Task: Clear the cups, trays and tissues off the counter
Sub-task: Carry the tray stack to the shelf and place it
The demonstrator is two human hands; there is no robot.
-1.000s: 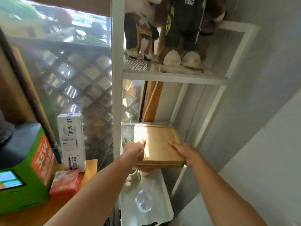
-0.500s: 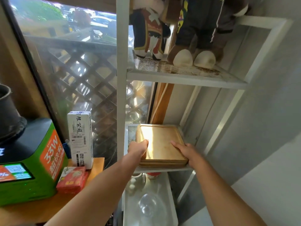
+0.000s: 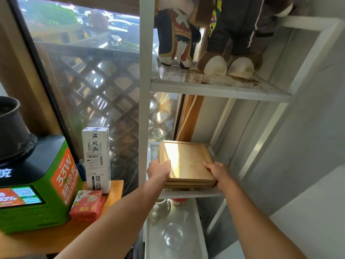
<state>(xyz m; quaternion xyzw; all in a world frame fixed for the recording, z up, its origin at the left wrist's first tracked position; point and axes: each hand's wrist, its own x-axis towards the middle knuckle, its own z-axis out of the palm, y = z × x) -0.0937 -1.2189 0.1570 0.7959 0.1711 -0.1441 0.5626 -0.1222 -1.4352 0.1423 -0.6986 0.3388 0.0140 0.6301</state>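
A stack of wooden trays [image 3: 186, 161] lies flat on the middle shelf [image 3: 192, 193] of a white rack [image 3: 144, 90]. The left hand [image 3: 159, 171] has its grip pinching the stack's near left corner, thumb on top. The right hand [image 3: 217, 173] has its grip curled over the near right corner, and under that shelf sits a clear glass [image 3: 172, 237].

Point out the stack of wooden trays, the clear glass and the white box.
stack of wooden trays [image 3: 186, 161]: head view, top tray's bare face.
clear glass [image 3: 172, 238]: head view, its bowl.
white box [image 3: 96, 157]: head view, labelled front.
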